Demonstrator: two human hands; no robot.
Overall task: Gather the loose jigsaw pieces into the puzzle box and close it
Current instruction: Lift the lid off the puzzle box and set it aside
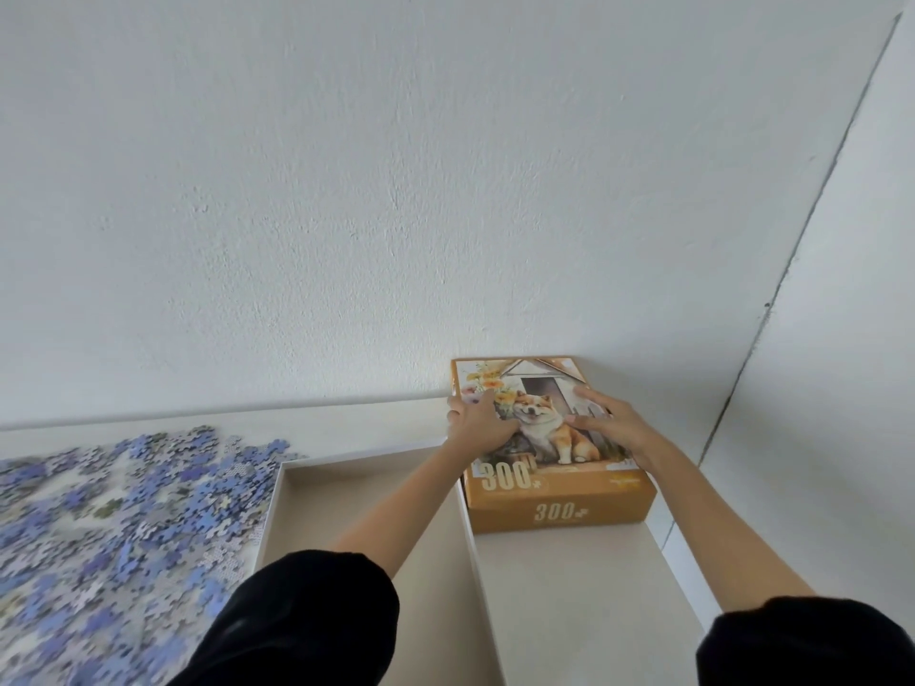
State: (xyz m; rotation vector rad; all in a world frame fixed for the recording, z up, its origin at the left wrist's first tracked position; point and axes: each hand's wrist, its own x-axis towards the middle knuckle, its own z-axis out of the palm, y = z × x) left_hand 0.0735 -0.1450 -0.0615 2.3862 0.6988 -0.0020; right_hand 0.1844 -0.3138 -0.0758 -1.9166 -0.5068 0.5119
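1. Sat right of centre, low in frame: orange puzzle box, closed, glossy cardboard, long axis up-frame toward the wall, "300" end nearest.
2. Gripped at its left edge by left hand, fingers curled; pressed by right hand, fingers straight.
3. Lay lower left: blue knobbed jigsaw pieces, beside open white tray.

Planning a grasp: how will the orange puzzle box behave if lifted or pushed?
Likely stiff: the orange puzzle box shows straight edges with the left hand and right hand on it. Probably light cardboard. Flat and wide on the table, so should slide, not tip.
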